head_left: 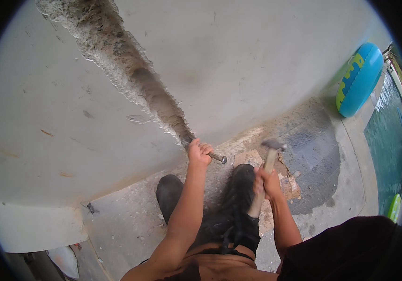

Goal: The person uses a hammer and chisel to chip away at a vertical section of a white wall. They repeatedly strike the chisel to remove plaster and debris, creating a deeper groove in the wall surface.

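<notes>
My left hand [200, 152] is wrapped round a metal chisel [217, 157]. Its struck end sticks out to the right of my fist, while its other end meets the lower part of a rough groove [154, 91] cut into the pale wall. In my right hand [267, 182] is a hammer [270, 161], gripped around the middle of its light wooden handle. The hammer's head, slightly blurred, is raised to the right of the chisel and apart from it. The chisel's working tip is hidden in the groove.
The plastered wall [219, 61] rises in front of me. Broken tile pieces [291, 186] and dust lie on the floor by my knees, beside a dark grey patch [315, 159]. A blue inflatable ring [360, 82] leans at the far right, near water [386, 136].
</notes>
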`<act>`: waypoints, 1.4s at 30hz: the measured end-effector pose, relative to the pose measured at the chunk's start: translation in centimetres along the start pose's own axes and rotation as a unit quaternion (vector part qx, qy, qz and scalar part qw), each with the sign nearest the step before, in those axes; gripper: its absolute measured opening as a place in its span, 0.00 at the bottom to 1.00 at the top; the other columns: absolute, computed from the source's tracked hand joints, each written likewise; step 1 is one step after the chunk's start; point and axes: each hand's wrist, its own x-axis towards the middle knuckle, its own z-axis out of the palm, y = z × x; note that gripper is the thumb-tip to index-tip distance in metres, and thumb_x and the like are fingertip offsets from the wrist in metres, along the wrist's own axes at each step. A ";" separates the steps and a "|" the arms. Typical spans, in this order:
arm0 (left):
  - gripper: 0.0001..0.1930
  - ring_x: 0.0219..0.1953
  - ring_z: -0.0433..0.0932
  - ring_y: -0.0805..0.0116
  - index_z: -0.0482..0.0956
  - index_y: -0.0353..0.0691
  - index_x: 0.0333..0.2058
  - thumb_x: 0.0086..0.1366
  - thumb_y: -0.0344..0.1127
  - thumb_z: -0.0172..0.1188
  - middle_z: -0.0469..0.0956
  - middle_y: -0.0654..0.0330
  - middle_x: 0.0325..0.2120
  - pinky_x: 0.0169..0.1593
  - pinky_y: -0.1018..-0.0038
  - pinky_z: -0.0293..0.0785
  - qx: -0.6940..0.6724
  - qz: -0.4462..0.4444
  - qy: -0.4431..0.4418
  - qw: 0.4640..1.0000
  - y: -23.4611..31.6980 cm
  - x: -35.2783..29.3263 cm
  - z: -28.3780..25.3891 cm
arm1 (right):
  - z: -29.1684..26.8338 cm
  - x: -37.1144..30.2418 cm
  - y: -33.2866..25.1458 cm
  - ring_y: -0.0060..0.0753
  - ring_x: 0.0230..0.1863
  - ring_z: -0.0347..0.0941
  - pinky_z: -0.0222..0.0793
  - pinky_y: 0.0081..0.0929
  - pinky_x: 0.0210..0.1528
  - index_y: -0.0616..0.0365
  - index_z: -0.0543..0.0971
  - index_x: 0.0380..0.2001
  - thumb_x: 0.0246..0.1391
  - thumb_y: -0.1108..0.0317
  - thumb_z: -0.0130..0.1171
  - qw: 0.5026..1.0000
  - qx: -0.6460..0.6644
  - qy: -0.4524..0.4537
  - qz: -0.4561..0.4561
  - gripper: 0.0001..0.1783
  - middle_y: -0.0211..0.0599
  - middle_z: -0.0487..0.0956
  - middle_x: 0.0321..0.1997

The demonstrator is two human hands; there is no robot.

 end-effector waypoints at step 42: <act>0.16 0.15 0.56 0.78 0.69 0.47 0.37 0.73 0.52 0.43 0.63 0.67 0.19 0.18 0.79 0.53 0.214 -0.005 0.035 0.976 -1.0 -6.9 -9.6 | 3.9 -5.2 4.9 0.15 0.28 0.64 0.64 0.22 0.32 0.63 0.79 0.30 0.53 0.64 0.65 0.931 -0.333 -0.148 0.008 0.12 0.25 0.72 0.22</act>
